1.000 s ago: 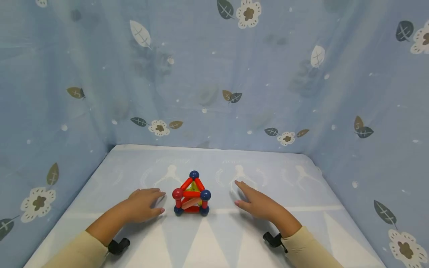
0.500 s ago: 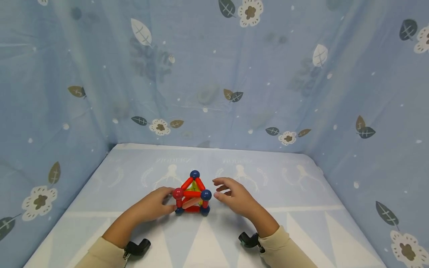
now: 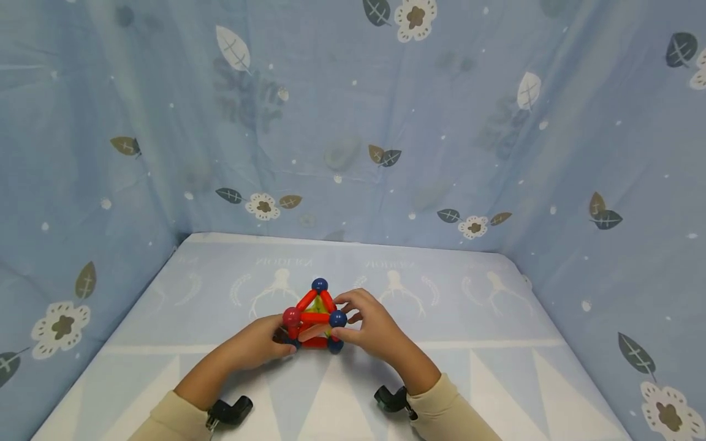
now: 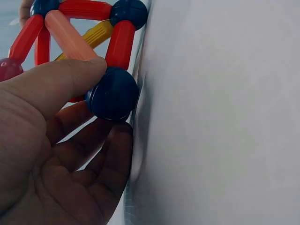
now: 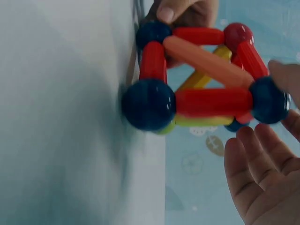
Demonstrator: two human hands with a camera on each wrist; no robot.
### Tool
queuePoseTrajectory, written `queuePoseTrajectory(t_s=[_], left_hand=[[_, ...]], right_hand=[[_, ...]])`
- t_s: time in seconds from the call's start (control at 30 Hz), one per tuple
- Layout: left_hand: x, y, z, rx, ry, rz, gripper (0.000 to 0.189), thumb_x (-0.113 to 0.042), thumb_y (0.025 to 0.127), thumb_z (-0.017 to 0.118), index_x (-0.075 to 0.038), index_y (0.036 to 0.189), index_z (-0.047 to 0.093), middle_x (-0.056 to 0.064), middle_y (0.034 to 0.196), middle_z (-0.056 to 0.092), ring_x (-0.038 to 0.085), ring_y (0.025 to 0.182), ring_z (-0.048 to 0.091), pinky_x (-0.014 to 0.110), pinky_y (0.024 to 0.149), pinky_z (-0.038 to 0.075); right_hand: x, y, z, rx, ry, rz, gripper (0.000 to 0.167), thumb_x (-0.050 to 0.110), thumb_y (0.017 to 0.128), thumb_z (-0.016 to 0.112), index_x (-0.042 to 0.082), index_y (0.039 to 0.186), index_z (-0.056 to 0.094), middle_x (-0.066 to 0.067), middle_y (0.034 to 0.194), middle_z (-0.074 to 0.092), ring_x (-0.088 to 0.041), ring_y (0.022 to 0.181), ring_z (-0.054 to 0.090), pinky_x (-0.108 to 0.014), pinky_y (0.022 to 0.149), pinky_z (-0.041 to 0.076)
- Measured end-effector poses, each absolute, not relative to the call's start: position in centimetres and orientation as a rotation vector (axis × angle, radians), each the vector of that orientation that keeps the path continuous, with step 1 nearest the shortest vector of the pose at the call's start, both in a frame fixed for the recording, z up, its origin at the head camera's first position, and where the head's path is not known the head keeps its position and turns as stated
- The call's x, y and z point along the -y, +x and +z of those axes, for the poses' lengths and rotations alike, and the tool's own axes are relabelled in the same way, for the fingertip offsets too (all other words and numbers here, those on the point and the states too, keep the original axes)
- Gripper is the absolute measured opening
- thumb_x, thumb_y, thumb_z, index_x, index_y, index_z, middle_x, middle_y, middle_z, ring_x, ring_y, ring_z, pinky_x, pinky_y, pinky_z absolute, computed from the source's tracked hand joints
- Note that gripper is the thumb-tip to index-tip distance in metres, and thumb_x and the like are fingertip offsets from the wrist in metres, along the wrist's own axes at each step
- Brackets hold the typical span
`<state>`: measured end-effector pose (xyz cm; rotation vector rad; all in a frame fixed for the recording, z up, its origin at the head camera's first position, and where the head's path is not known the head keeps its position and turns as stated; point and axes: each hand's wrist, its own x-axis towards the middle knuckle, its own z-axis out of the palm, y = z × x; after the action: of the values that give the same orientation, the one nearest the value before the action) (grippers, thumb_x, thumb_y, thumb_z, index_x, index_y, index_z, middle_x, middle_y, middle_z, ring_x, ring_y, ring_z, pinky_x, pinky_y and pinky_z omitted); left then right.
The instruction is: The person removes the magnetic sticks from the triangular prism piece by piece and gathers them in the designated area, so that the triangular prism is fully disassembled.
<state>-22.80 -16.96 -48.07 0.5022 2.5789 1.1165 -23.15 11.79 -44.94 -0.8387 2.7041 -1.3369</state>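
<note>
A small frame of magnetic rods and balls (image 3: 315,318) stands on the table in the head view. Red rods join blue balls and one red ball (image 3: 292,316), with a salmon rod (image 5: 211,62) slanting across one face and yellow rods behind. My left hand (image 3: 258,344) holds the frame's lower left corner, thumb and fingers about a blue ball (image 4: 114,96). At the upper right corner, my right hand (image 3: 374,326) has its thumb and fingers around another blue ball (image 5: 270,101). Part of the frame's far side is hidden.
A pale patterned cloth covers the table (image 3: 441,361). Blue curtains (image 3: 331,122) with leaves and flowers enclose it at the back and both sides. Black wrist cameras (image 3: 231,410) sit under each forearm.
Both hands have moved inward to the frame of rods and balls, the left from its left, the right from its right. They now grip it; the frame has hardly moved.
</note>
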Motion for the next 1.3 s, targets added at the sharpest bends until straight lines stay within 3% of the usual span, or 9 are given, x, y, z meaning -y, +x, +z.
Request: queuePoseTrajectory(t_s=[0.4, 0.93, 1.3], left_hand=[[17.7, -22.7, -48.8, -2.545, 0.542, 1.199, 0.041, -0.023, 0.087, 0.086, -0.015, 0.122, 0.065, -0.002, 0.091, 0.065, 0.019, 0.085, 0.059, 0.033, 0.075, 0.049], [17.7, -22.6, -49.3, -2.539, 0.547, 1.218, 0.041, -0.025, 0.088, 0.085, -0.014, 0.123, 0.065, -0.002, 0.095, 0.066, 0.018, 0.090, 0.061, 0.032, 0.081, 0.052], [17.6, -22.6, -49.3, -2.557, 0.503, 1.199, 0.042, -0.027, 0.088, 0.086, -0.016, 0.123, 0.065, -0.003, 0.095, 0.066, 0.018, 0.090, 0.061, 0.034, 0.082, 0.051]], right_hand=[[-10.1, -22.3, -45.7, -2.790, -0.901, -1.361, 0.028, 0.015, 0.090, 0.084, 0.023, 0.114, 0.072, 0.004, 0.122, 0.053, -0.010, 0.102, 0.059, -0.024, 0.086, 0.056], [-9.4, -22.1, -47.1, -2.926, -0.971, -1.525, 0.019, 0.011, 0.087, 0.083, 0.020, 0.102, 0.077, 0.007, 0.113, 0.059, -0.008, 0.095, 0.061, -0.025, 0.082, 0.058], [-9.6, -22.3, -46.8, -2.925, -0.856, -1.509, 0.015, 0.015, 0.090, 0.081, 0.025, 0.101, 0.078, 0.013, 0.114, 0.064, -0.008, 0.100, 0.063, -0.038, 0.083, 0.060]])
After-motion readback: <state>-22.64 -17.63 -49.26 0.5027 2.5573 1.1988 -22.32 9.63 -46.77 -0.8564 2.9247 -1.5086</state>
